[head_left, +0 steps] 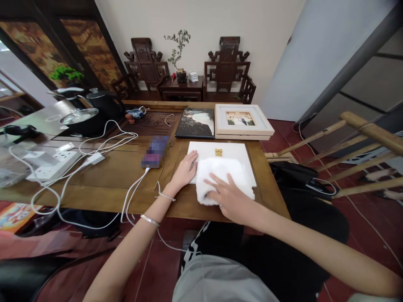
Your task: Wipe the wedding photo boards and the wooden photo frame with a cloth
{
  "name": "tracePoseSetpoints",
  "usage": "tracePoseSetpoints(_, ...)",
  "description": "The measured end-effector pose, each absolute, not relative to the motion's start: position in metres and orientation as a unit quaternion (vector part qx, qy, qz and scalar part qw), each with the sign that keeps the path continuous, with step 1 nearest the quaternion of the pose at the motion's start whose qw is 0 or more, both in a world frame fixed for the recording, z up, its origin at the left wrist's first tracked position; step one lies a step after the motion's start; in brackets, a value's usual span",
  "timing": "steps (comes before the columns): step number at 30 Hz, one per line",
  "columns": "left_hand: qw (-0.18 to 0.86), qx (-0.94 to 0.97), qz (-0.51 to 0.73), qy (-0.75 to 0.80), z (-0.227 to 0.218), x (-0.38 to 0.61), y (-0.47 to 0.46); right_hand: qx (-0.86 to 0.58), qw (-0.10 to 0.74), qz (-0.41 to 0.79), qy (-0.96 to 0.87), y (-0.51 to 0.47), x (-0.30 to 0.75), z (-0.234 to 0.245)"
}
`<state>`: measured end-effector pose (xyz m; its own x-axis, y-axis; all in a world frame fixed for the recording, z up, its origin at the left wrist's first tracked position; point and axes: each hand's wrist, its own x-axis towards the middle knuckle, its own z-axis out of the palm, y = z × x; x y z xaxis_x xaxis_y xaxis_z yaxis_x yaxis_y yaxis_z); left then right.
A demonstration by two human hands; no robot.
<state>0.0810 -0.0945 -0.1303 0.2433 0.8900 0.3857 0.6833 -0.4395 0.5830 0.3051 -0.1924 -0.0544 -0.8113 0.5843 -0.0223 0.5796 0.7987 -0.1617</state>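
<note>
A white fluffy cloth (225, 170) lies folded on a white board (201, 149), covering much of it. A small gold piece (218, 152) shows on the board just beyond the cloth. My right hand (227, 195) is on top of the cloth with fingers apart, and the fold at its near left is pinched by the hand. At the board's left edge my left hand (185, 168) rests flat, fingers stretched forward, holding nothing. Its fingertips touch the board beside the cloth.
Behind the board lie a dark photo panel (193, 123) and a pale framed picture (264, 119). A plugged-in phone (155, 152), white cables and a power strip (56, 165) occupy the left. Farther left stand a black kettle (105, 102) and a lidded pot (80, 119). A bamboo chair (371, 130) is right.
</note>
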Motion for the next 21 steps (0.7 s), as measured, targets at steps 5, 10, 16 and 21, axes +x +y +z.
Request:
tracePoseSetpoints(5, 0.149, 0.775, 0.346, 0.507, -0.128, 0.081, -0.096, -0.298, 0.038, 0.134, -0.944, -0.194, 0.313, -0.049)
tracePoseSetpoints(10, 0.147, 0.774, 0.352, 0.505, -0.131, 0.082, -0.095, -0.349, 0.073, 0.142, -0.924, -0.146, 0.312, -0.053)
tracePoseSetpoints(16, 0.158, 0.761, 0.365, 0.513, -0.128, 0.082, -0.096, -0.427, 0.098, 0.079, -0.896, -0.085, 0.290, -0.060)
tracePoseSetpoints(21, 0.175, 0.712, 0.446, 0.514, -0.114, 0.085, -0.102, -0.436, 0.068, 0.032, -0.897, -0.077, 0.260, -0.068)
